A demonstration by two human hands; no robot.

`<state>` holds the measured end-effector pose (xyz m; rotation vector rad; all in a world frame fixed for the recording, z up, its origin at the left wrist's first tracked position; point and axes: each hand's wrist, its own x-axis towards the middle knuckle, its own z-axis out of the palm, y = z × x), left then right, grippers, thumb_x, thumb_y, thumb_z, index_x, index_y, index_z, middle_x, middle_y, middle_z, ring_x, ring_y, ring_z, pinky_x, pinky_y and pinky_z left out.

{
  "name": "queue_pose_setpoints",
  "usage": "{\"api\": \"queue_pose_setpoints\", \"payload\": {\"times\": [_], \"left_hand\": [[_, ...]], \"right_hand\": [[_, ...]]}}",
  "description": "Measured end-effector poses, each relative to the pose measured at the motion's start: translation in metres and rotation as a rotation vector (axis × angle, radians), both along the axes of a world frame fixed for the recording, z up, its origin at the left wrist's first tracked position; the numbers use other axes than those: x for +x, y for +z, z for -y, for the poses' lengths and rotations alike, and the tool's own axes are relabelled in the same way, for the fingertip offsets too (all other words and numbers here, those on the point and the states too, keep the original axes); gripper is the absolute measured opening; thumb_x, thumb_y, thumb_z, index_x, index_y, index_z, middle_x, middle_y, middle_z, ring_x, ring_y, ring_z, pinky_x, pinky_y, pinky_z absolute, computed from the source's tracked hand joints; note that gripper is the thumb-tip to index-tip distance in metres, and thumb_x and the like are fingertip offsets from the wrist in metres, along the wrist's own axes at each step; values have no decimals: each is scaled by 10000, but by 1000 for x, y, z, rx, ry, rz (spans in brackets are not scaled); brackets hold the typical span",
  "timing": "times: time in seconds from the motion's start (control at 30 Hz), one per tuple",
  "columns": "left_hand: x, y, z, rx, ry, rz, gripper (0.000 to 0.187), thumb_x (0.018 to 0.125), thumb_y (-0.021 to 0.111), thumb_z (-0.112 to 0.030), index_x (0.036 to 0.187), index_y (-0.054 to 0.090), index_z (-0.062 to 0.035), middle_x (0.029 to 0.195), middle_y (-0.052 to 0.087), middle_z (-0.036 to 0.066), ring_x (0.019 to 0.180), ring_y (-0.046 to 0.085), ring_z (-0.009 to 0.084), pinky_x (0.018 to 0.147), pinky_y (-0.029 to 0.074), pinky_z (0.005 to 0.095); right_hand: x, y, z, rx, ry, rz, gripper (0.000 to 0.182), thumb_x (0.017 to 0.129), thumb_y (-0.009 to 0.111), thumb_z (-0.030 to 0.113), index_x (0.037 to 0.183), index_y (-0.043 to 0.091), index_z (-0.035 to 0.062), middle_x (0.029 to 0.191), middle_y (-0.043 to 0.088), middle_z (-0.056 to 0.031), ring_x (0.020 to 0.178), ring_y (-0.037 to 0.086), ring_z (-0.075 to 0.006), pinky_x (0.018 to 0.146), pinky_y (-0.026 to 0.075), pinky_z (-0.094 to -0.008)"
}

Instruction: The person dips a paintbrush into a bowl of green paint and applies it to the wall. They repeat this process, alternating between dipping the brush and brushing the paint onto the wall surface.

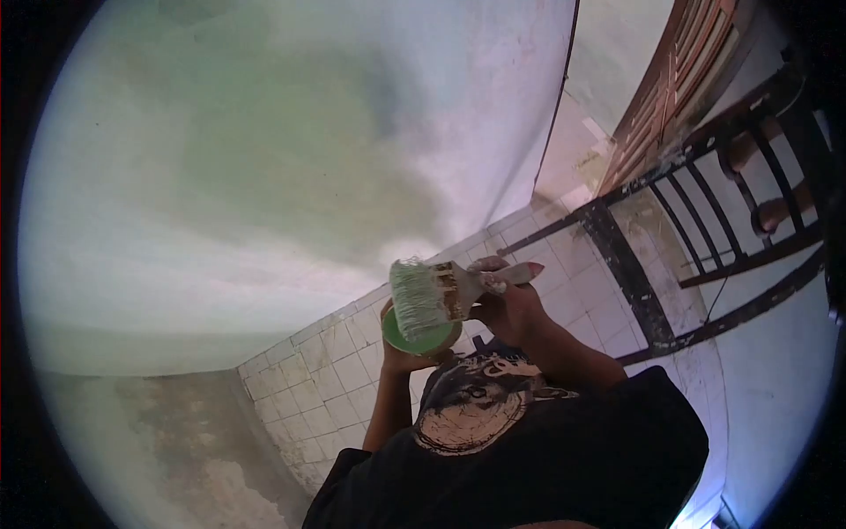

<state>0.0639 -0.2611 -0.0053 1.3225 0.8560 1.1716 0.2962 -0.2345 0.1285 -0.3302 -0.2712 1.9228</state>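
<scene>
My right hand (514, 309) is closed around the handle of a wide paintbrush (421, 302), whose thick bristles are coated in pale green paint. Paint smears mark the fingers and the brush's metal band. Just below the bristles, my left hand (399, 361) grips a small round container of green paint (421, 342) from its side and underneath. The bristles overlap the container's mouth in this view and hide part of it. Both hands are in front of my dark printed shirt (564, 441).
Ahead and to the left stands a wall (291, 150) with uneven green patches. White tiles (330, 379) cover the floor. A dark, paint-spotted wooden frame with slats (630, 273) lies to the right, with a person's feet (774, 214) beyond it. Brown slatted woodwork (665, 79) is at the upper right.
</scene>
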Motion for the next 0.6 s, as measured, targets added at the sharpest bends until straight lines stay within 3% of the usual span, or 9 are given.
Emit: {"api": "queue_pose_setpoints", "payload": {"times": [0.07,0.13,0.17,0.3,0.37,0.47,0.5,0.53,0.6], "left_hand": [[-32,-1,12,20,-18,-91,1134,410,891,-295,1276,222,2,1201,477,156,1088,507,246,912,435,395],[-59,-16,23,-9,40,-85,1134,398,891,-313,1270,239,5,1181,500,144,1079,514,231,911,434,384],[-49,41,21,108,17,-237,910,511,819,-338,1269,386,-83,1218,512,83,1117,496,223,970,379,389],[-79,52,30,146,-42,-318,948,481,839,-299,1266,368,-56,1186,532,102,1089,520,234,951,401,392],[-83,50,39,53,24,-118,967,479,841,-307,1270,346,-53,1171,540,109,1076,529,238,938,414,393],[-93,62,39,38,-35,-140,993,476,843,-304,1281,319,-54,1185,529,115,1062,539,234,911,439,383],[-95,70,38,-244,-89,-76,986,465,849,-279,1266,326,-39,1173,533,111,1041,550,226,887,459,374],[-99,66,35,-237,-98,-78,986,465,849,-279,1266,326,-39,1173,533,111,1041,550,226,887,459,374],[-102,63,33,124,-50,-171,1080,441,871,-232,1270,220,6,1222,436,171,1115,491,255,909,437,397]], "right_hand": [[-24,-3,8,21,40,75,202,841,577,188,1014,507,111,1008,547,-90,952,556,-255,763,493,-443],[-41,-9,14,21,43,69,204,841,582,191,1011,507,107,1017,548,-101,953,557,-252,756,499,-438],[-51,-9,18,12,52,74,210,835,590,196,1007,508,107,1014,549,-103,946,561,-252,752,501,-440],[-88,-16,35,-36,47,58,221,823,609,198,996,506,107,996,553,-97,919,573,-249,727,511,-440],[-99,-20,40,-28,35,47,219,819,611,195,988,503,108,989,554,-91,912,575,-247,719,515,-434],[-110,-15,46,-61,42,34,198,812,614,178,956,494,112,973,556,-72,893,580,-237,702,523,-417],[-113,-13,48,-74,38,27,190,813,609,174,951,493,115,968,555,-69,888,580,-233,696,521,-407],[-116,-12,51,-92,34,14,182,814,605,170,947,492,119,963,555,-66,883,579,-229,691,520,-396],[-120,-13,53,-120,1,45,171,824,589,184,956,494,128,961,554,-61,887,574,-222,683,511,-382]]}}
